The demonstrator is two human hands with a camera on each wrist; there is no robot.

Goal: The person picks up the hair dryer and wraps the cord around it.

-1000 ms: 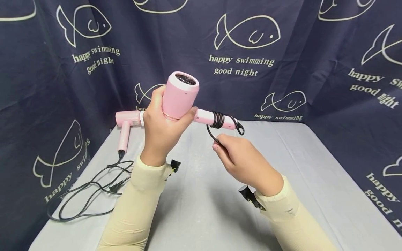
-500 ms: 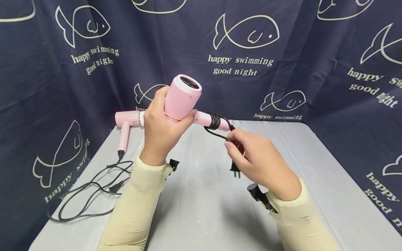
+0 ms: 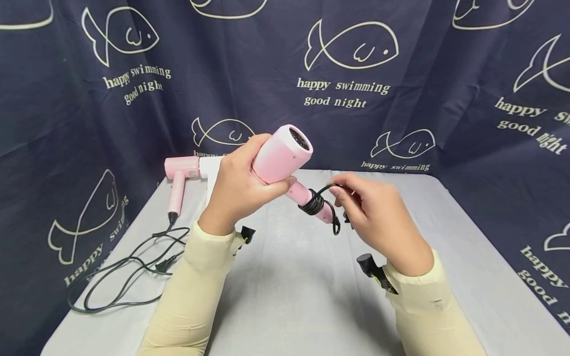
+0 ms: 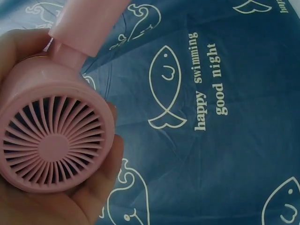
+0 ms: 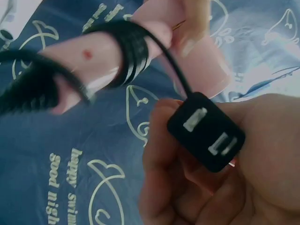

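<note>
My left hand (image 3: pixel 238 185) grips a pink hair dryer (image 3: pixel 281 155) round its barrel, above the table. The dryer's handle (image 3: pixel 299 192) slants down to the right. Several turns of black cord (image 3: pixel 313 203) are wound about that handle. The thumb and fingers of my right hand (image 3: pixel 385 217) pinch the cord's free end, right of the handle. In the right wrist view the two-pronged plug (image 5: pixel 206 132) sits at those fingers, prongs facing the camera. The left wrist view shows the dryer's round slatted grille (image 4: pixel 54 145) in the left palm.
A second pink hair dryer (image 3: pixel 181 168) stands at the back left of the grey table (image 3: pixel 276 296). Beside it a white part (image 3: pixel 211 170) is half hidden by my left hand. Its black cord (image 3: pixel 113 301) lies looped along the left side. A dark fish-print curtain (image 3: pixel 347 133) surrounds the table.
The dryer has tilted, its handle swinging down and its barrel shifting right. My right hand has moved right with the cord, whose free stretch now passes above the handle instead of below.
</note>
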